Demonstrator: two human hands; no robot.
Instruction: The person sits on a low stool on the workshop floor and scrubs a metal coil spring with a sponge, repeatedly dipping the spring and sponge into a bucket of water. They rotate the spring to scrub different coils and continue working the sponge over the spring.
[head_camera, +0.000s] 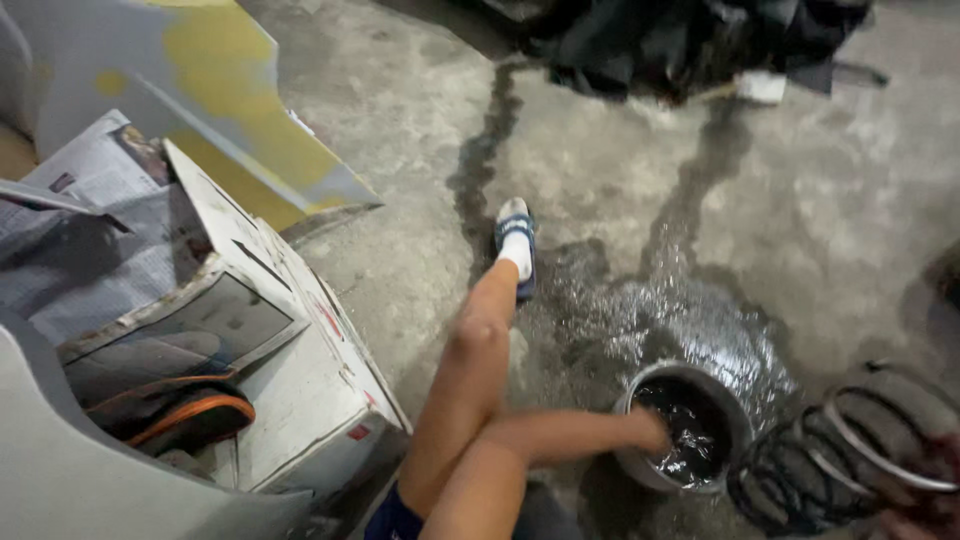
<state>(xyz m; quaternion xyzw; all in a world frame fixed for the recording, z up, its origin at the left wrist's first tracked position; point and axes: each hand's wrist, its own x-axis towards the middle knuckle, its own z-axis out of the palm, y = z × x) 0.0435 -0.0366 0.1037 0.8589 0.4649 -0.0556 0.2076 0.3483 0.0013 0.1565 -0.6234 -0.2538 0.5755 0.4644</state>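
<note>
One hand is dipped into the bucket of dark water; fingers hidden, grasp untellable. Slow movement is advised against splashing.

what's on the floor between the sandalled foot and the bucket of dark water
In the head view, only wet concrete floor lies between the foot and the bucket: a shiny puddle spreads from the bucket's rim toward the foot, with no object on it.

I see one hand dipped over the rim of the bucket — a small round grey pail, upright on the wet concrete, holding dark, glossy water. It sits in a shining puddle, just beside a coiled black spring.
</note>
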